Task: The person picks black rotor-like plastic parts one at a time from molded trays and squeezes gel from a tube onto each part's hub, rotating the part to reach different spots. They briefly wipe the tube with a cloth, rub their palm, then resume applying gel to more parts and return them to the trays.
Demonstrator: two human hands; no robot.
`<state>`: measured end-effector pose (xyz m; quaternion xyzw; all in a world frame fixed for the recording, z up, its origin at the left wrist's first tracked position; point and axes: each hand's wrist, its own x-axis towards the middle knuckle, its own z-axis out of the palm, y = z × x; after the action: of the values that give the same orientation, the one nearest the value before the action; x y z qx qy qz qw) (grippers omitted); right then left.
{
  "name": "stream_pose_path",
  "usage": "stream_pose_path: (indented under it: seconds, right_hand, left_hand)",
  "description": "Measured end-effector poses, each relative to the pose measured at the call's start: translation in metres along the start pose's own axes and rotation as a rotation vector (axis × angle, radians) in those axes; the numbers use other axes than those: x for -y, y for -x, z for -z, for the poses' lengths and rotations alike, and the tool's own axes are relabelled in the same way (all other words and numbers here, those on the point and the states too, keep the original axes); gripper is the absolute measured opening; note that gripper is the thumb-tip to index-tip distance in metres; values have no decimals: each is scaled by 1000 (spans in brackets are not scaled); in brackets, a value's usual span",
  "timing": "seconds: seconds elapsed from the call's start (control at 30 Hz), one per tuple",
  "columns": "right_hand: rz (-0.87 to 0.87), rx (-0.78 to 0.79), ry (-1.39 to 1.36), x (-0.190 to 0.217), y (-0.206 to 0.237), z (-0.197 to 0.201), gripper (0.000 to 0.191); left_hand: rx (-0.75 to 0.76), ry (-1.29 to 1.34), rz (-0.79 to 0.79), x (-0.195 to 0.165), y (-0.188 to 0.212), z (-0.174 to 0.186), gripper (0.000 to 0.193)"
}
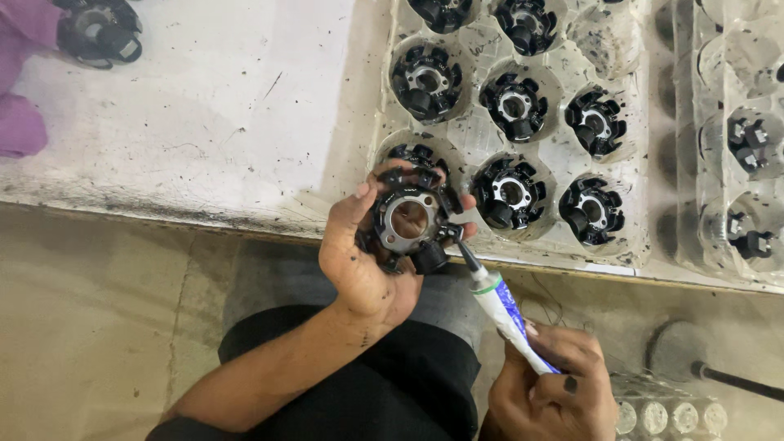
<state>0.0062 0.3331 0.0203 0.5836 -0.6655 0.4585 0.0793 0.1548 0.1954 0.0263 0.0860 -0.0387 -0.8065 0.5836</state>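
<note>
The ring-shaped part (408, 220) at the centre of the frame is glossy black plastic around a dull grey metal ring, smooth on its face. The left hand (359, 261) gripping it is smudged with black grime. The tube (506, 314) at lower centre, clasped in the right hand (555, 392), looks like soft white and blue plastic with a slight sheen and a dark matt nozzle. The tray (637, 163) at upper right is thin clear plastic, shiny but soiled with black specks. The table (204, 106) at upper left is matt white, scratched and dirty. The cloth (20, 73) at far left is matt purple fabric.
</note>
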Motion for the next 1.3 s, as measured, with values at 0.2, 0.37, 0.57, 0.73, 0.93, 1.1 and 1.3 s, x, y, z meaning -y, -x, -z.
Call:
stream_pose_path:
  seconds: [0.2, 0.37, 0.57, 0.73, 0.93, 1.1, 1.3]
  right_hand:
    - [80, 79, -147, -3, -4, 7, 49]
    - [83, 76, -165, 0, -7, 6, 48]
    - [85, 69, -190, 0, -8, 7, 52]
    - [67, 111, -209, 0, -7, 11, 52]
    - [146, 60, -255, -3, -11, 6, 53]
    - [54, 67, -250, 4, -16, 13, 54]
    - [-255, -189, -263, -10, 8, 9, 48]
  left_hand:
    - [-46, 58, 87, 7, 8, -2, 46]
    - [-112, 70, 140, 7, 9, -2, 45]
    - [-135, 89, 147, 6, 8, -2, 42]
    - [-168, 68, 172, 7, 8, -2, 46]
    - [-181, 89, 201, 8, 8, -4, 45]
    - [-254, 128, 286, 7, 8, -17, 50]
    - [-44, 40, 231, 16, -14, -28, 42]
